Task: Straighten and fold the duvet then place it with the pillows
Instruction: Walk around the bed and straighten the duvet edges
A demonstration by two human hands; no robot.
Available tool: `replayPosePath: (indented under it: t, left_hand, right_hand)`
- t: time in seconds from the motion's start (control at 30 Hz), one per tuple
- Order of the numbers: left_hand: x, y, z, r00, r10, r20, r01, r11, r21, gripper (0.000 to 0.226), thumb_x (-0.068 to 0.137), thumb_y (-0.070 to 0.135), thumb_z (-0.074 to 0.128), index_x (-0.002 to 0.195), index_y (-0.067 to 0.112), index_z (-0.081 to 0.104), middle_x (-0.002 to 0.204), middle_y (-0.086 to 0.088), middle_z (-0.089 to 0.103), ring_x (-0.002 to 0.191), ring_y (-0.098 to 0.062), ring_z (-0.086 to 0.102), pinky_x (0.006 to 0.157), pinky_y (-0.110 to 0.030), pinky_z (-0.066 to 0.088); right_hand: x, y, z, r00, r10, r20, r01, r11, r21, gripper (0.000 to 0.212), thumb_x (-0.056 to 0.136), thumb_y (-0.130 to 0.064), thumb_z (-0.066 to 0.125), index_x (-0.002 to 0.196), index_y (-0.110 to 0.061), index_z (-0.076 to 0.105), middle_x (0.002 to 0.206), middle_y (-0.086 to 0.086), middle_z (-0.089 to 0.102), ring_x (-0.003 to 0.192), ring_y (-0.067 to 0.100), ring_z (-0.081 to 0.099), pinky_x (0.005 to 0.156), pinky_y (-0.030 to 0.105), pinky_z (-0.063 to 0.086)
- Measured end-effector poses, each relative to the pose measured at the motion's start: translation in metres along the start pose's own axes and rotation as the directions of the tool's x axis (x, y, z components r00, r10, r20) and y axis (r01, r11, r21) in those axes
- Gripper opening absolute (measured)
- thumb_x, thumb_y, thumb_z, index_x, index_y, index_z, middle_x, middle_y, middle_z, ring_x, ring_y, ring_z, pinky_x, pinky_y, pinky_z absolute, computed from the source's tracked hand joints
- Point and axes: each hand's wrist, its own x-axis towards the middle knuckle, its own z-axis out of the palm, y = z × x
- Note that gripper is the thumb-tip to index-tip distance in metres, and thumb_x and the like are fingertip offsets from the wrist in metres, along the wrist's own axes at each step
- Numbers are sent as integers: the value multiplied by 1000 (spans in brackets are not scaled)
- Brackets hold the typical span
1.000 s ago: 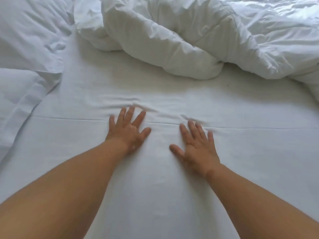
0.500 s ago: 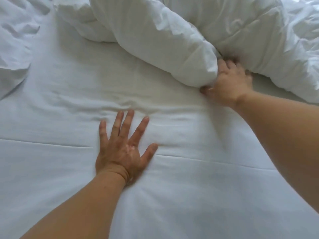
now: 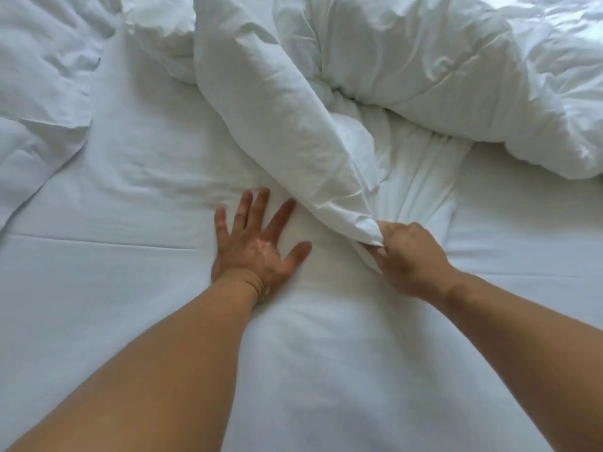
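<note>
While the left hand (image 3: 253,252) lies flat, fingers spread, on the bed (image 3: 130,288),
the right hand (image 3: 408,259) has its fingers pinched on a corner of the duvet (image 3: 280,125).

Both forearms are bare from the lower edge of the view up to the wrists, with no sleeve showing on either. The left hand (image 3: 257,247) wears no ring, watch or band, and its nails are short and unpainted. The right hand (image 3: 409,259) is likewise bare, with no glove or jewellery on its visible side.
</note>
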Motion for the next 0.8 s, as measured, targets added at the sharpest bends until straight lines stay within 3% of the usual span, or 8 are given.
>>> replayPosePath:
  t: [0.13,0.23,0.37,0.5,0.57,0.67,0.8]
  left_hand:
    - [-8,-7,-26,996,50,79,-37,987,-154,111,60,83,9,158,33,16,167,-1,10,154,-21,2,123,-52,-5]
    - [-37,-22,-40,999,34,12,-24,882,-470,105,58,76,33,148,23,47,155,-10,41,144,-28,33,120,-49,22]
    - [-121,-24,-30,996,-31,84,71,850,-523,107,59,72,32,148,15,44,153,-12,41,143,-28,31,119,-45,23]
    - [-202,-15,-23,991,-97,88,131,742,-657,97,63,67,42,143,11,49,145,-14,46,140,-29,38,117,-51,27]
    - [-242,-9,-19,989,-121,89,148,703,-695,90,69,65,41,143,14,49,143,-7,48,138,-25,38,117,-51,26]
    - [-308,1,-14,980,-164,110,187,591,-784,70,79,63,40,142,34,45,138,20,47,134,-6,40,119,-44,26]
    - [-391,16,-21,958,-218,183,267,463,-845,41,84,64,41,124,67,38,126,44,51,121,21,44,101,-9,36]
  right_hand:
    - [-82,-28,15,991,64,115,-73,995,69,35,100,-53,39,108,-28,63,104,2,73,93,33,63,67,36,35]
    - [-131,-49,25,987,76,143,-95,987,126,33,102,-49,40,107,-27,63,104,3,73,93,33,63,69,38,37]
    - [-194,-76,39,986,72,152,-103,973,205,35,100,-51,38,109,-28,62,104,-1,73,92,30,64,74,40,44]
    - [-260,-110,47,974,96,203,-144,961,235,44,98,-59,32,108,-29,63,101,-2,73,91,27,65,73,38,44]
    - [-290,-123,49,967,104,231,-165,951,261,40,100,-58,36,109,-29,62,99,-2,73,91,27,64,73,38,44]
    - [-332,-144,58,956,111,273,-186,945,267,40,99,-59,37,108,-29,61,96,-3,73,90,26,65,76,38,48]
    - [-396,-171,63,917,119,380,-233,934,271,66,83,-74,21,121,-34,58,110,-4,72,103,24,65,77,35,43]
